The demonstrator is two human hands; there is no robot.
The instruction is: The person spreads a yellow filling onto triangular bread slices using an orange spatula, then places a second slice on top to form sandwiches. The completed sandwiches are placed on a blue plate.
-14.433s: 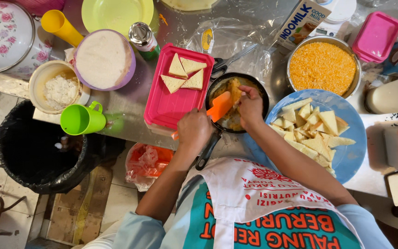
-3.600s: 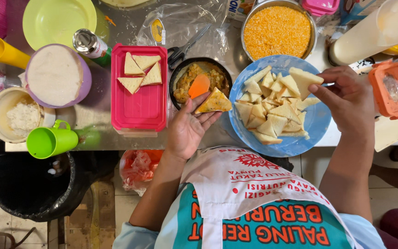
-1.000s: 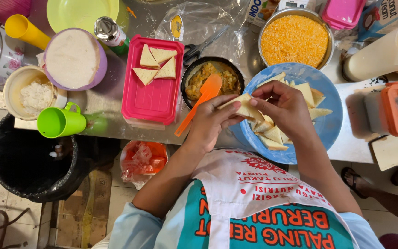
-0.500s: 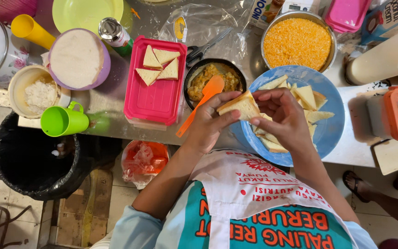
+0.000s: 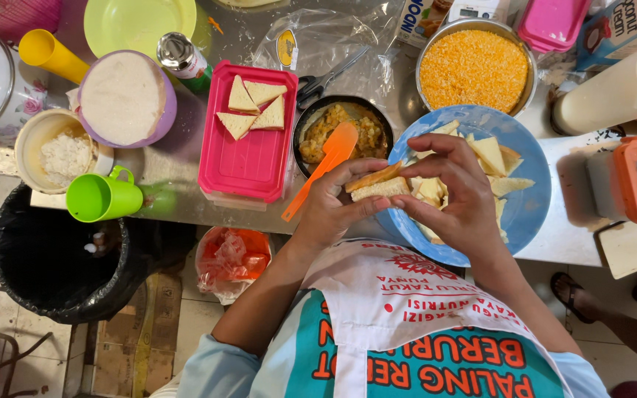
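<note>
While both hands pinch filled bread triangle (image 5: 377,184) shut, left hand (image 5: 333,206) also clasps orange spoon (image 5: 322,166); right hand (image 5: 458,195) presses edge above blue plate (image 5: 528,206); sealing step, firm even pressure needed.

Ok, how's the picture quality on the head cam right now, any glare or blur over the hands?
Head view: both hands, left and right, and the bread piece they hold are sharp, evenly lit. Glare sits on the clear plastic bag and the steel counter. The floor and black bin lie darker. Straight edges bow slightly near the corners.
</note>
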